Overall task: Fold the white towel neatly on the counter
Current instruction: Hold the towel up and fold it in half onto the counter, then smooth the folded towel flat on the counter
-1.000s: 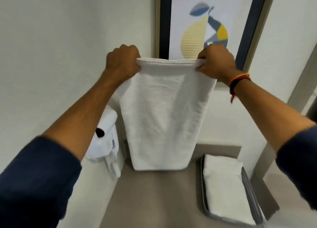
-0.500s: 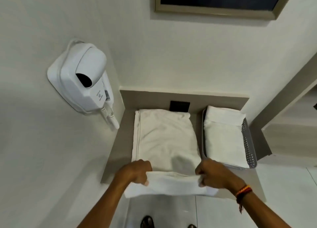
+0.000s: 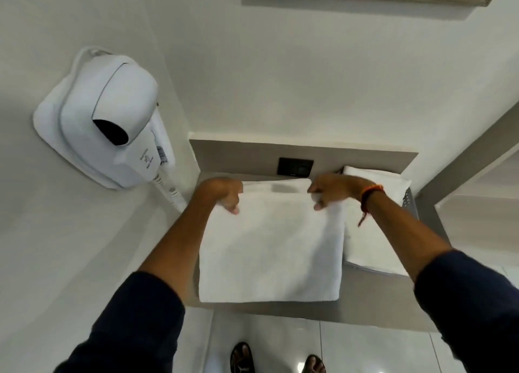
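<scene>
White towel [image 3: 271, 249] lies folded flat on the grey counter [image 3: 373, 315], front fold near the counter's front edge. Left hand [image 3: 224, 194] pinches the far-left corner of the top layer, fingers curled around the edge. Right hand [image 3: 330, 188] likewise grips the far-right corner.

1. A single view comes from a camera worn on the person's head, looking steeply down and forward.
2. It sits close above the counter [image 3: 365, 313], with both forearms reaching away from the lens.
3. The wide lens takes in the wall-mounted hair dryer [image 3: 109, 125] at left and the floor tiles [image 3: 365, 350] below.
</scene>
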